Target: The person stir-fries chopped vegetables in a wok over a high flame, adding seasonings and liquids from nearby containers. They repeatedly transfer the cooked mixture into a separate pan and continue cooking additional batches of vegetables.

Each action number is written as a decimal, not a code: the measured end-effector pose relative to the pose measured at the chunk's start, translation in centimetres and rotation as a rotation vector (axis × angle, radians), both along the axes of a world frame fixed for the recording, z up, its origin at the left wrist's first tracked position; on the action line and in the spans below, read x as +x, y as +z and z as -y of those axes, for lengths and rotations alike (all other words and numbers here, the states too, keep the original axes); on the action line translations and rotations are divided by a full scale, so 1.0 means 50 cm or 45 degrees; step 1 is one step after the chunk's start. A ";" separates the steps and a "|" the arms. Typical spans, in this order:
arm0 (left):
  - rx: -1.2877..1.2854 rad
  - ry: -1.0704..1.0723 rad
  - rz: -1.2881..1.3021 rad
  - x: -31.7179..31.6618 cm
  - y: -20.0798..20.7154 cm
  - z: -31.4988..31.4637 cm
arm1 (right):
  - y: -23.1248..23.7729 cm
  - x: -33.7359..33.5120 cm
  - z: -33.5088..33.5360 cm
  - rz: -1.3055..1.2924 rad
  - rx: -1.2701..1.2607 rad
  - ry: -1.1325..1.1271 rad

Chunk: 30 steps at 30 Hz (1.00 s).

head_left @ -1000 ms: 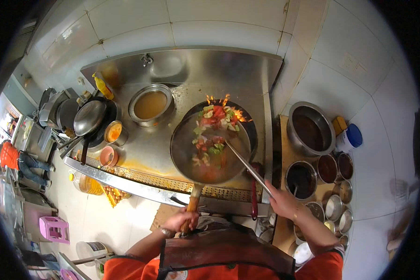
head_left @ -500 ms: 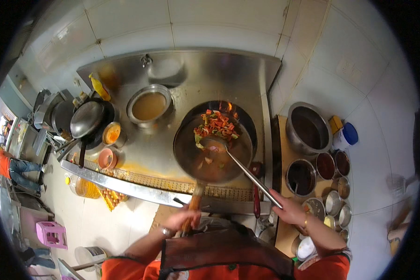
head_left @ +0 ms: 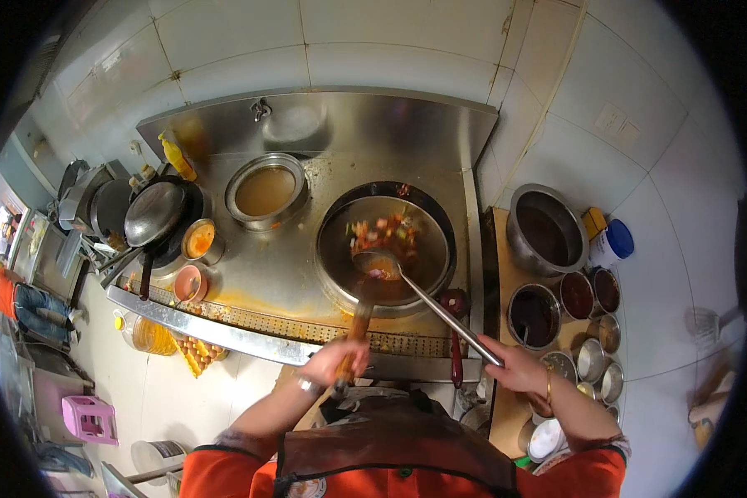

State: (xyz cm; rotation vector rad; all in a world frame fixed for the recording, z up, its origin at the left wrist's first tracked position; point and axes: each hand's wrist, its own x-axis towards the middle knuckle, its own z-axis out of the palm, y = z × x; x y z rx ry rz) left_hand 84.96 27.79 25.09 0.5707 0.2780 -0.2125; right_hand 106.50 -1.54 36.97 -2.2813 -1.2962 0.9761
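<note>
My left hand [head_left: 335, 363] is closed around the wooden handle [head_left: 360, 322] of a wok [head_left: 427, 290] over the burner. Chopped red and green vegetables [head_left: 390, 234], blurred by motion, lie in the wok's middle and far part. A long metal ladle [head_left: 448, 317] is gripped near its handle end in my right hand [head_left: 519, 368]. Its bowl rests low in the wok, at the near side of the vegetables, with some food in it. Beside the wok, to the right, lies a tool with a dark red handle [head_left: 456, 361].
Left on the steel stove stand a pot of brownish liquid [head_left: 266, 192], a lidded pan [head_left: 156, 213], an orange-filled container [head_left: 199, 241] and a pink bowl [head_left: 191, 284]. Several sauce pots, including a large one [head_left: 548, 228], crowd the right counter. Another person [head_left: 29, 299] is far left.
The vegetables have dropped from the wok's far rim toward its middle and blurred. The wok has tilted and shifted slightly, and the flame at the far rim no longer shows.
</note>
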 end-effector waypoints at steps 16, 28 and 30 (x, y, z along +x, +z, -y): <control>-0.032 -0.012 -0.296 0.089 -0.040 -0.023 | -0.028 0.024 -0.046 0.120 -0.171 -0.007; 0.120 0.018 -0.267 0.106 -0.064 -0.061 | 0.006 -0.022 -0.045 0.207 -0.007 0.006; 0.445 0.055 -0.302 0.121 -0.062 -0.063 | -0.031 -0.017 -0.092 0.115 0.354 -0.044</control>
